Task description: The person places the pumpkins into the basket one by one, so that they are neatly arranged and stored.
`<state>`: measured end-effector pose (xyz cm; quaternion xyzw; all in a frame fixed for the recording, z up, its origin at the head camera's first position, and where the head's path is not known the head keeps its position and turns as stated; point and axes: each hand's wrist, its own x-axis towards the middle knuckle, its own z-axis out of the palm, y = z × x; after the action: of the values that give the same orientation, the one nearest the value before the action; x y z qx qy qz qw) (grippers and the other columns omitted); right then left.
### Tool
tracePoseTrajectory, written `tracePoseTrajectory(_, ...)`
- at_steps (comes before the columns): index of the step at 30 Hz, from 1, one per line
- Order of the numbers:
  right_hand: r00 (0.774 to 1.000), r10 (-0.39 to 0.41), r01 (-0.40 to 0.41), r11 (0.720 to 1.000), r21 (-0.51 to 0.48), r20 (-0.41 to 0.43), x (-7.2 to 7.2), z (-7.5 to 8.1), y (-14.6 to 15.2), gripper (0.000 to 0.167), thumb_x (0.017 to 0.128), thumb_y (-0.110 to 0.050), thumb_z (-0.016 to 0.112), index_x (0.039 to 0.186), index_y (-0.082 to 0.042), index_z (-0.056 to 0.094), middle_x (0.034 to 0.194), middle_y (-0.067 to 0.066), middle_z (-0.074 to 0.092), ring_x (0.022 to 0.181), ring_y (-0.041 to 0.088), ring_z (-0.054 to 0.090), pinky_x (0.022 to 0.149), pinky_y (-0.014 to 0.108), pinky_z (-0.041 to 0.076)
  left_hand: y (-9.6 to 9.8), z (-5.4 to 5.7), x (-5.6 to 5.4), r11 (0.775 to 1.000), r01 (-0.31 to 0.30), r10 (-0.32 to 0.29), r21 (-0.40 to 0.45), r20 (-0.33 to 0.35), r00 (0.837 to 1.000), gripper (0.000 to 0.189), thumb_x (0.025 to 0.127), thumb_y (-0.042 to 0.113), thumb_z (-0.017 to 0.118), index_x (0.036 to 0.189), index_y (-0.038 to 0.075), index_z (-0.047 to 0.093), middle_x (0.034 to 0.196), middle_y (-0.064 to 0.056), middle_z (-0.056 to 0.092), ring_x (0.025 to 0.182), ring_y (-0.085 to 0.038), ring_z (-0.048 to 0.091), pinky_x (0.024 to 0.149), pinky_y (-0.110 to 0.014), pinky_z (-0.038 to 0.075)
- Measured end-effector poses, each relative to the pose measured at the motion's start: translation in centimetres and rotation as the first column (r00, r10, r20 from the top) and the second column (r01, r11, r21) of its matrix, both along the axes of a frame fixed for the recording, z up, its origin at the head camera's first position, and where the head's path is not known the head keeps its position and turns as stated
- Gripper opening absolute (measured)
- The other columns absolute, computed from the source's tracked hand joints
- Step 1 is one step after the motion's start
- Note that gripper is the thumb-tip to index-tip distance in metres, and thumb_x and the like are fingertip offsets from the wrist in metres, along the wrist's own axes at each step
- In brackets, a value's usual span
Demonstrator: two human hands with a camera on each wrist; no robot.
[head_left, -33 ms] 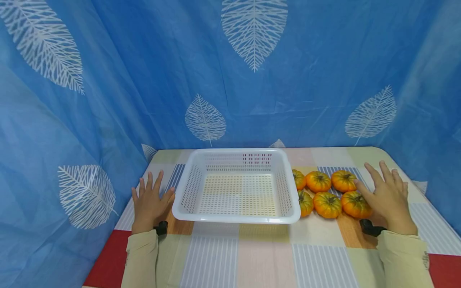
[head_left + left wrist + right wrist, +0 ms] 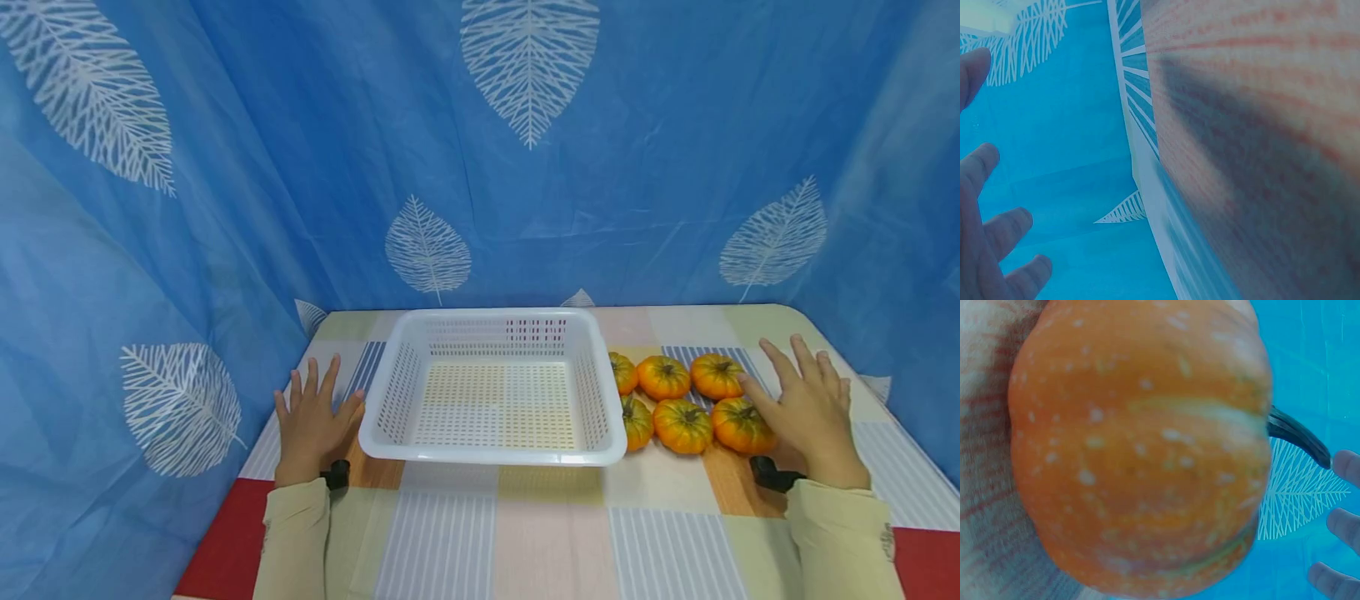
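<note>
Several small orange pumpkins [image 2: 682, 427] stand in two rows on the table, right of a white plastic basket [image 2: 491, 457] whose inside holds nothing. My right hand [image 2: 810, 408] hovers with spread fingers beside the nearest right pumpkin [image 2: 742, 427]; whether the thumb touches it, I cannot tell. That pumpkin fills much of the right wrist view, its dark stem [image 2: 1300, 436] pointing toward the fingertips. Left of the basket, my left hand [image 2: 310, 421] is spread too and holds nothing. The basket's right wall partly hides the leftmost pumpkins [image 2: 636, 423].
A checked cloth [image 2: 551, 542] covers the table, with red patches at the front corners. Blue curtains [image 2: 525, 225] printed with white leaves hang behind and along both sides. A dark wrist camera [image 2: 772, 473] sits close to the front right pumpkin.
</note>
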<state>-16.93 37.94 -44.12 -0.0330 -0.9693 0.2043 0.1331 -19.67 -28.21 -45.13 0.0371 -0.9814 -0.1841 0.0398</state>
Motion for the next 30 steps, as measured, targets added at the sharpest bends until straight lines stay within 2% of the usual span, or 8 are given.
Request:
tracePoseTrajectory(5,1.000,0.000,0.000,1.000,-0.007,0.003,0.0,0.1,-0.1,0.083,0.111,-0.059,0.041,0.167,0.000,0.025,0.173,0.038,0.004,0.154,0.069,0.000,0.116,0.084,-0.003,0.0,0.0,0.0,1.000,0.009,-0.009,0.002,-0.009,1.000,0.085,0.107,0.051,0.054,0.171,0.007,0.020,0.175,-0.034,0.004,0.159,-0.060,-0.001,0.122,-0.076,-0.009)
tracePoseTrajectory(7,1.000,0.002,-0.002,1.000,-0.012,0.002,0.0,0.1,-0.1,0.081,0.111,-0.057,0.042,0.166,0.001,0.026,0.171,0.040,0.008,0.152,0.070,0.005,0.117,0.084,-0.001,0.0,-0.1,0.0,1.000,0.013,-0.013,0.005,-0.016,1.000,0.085,0.107,0.051,0.054,0.171,0.006,0.021,0.174,-0.034,0.005,0.159,-0.060,-0.001,0.122,-0.076,-0.009)
tracePoseTrajectory(13,1.000,0.012,-0.012,0.998,-0.054,0.012,0.3,0.7,0.0,0.072,0.113,-0.041,0.049,0.164,0.005,0.029,0.156,0.049,0.027,0.137,0.074,0.028,0.110,0.087,0.021,0.0,-0.3,-0.2,0.999,0.023,-0.022,0.028,-0.046,0.999,0.084,0.106,0.048,0.056,0.170,0.005,0.023,0.174,-0.035,0.008,0.158,-0.061,0.002,0.121,-0.078,-0.004)
tracePoseTrajectory(19,0.995,0.044,-0.037,0.996,-0.083,0.085,0.5,1.4,0.5,0.068,0.114,-0.040,0.051,0.159,0.009,0.036,0.149,0.050,0.036,0.133,0.070,0.035,0.105,0.085,0.029,-0.1,-0.6,-0.2,0.998,0.023,-0.021,0.052,-0.030,0.999,0.085,0.107,0.050,0.054,0.171,0.006,0.020,0.175,-0.033,0.006,0.159,-0.060,0.001,0.122,-0.077,-0.004)
tracePoseTrajectory(24,0.988,0.075,-0.066,0.996,-0.066,0.136,0.7,1.8,1.0,0.063,0.112,-0.035,0.057,0.150,0.014,0.044,0.142,0.049,0.045,0.124,0.067,0.045,0.097,0.084,0.038,0.0,-0.5,-0.4,0.997,0.029,-0.027,0.077,-0.025,0.999,0.085,0.107,0.048,0.054,0.172,0.006,0.019,0.175,-0.034,0.006,0.159,-0.060,-0.001,0.122,-0.077,-0.005)
tracePoseTrajectory(30,0.969,0.130,-0.110,0.989,-0.103,0.211,0.8,2.0,1.6,0.061,0.113,-0.031,0.057,0.149,0.016,0.043,0.143,0.048,0.047,0.125,0.066,0.046,0.097,0.083,0.039,0.1,-0.2,-0.3,0.994,0.036,-0.034,0.108,-0.018,0.999,0.084,0.108,0.046,0.054,0.172,0.007,0.018,0.175,-0.033,0.006,0.159,-0.060,-0.001,0.122,-0.076,-0.006)
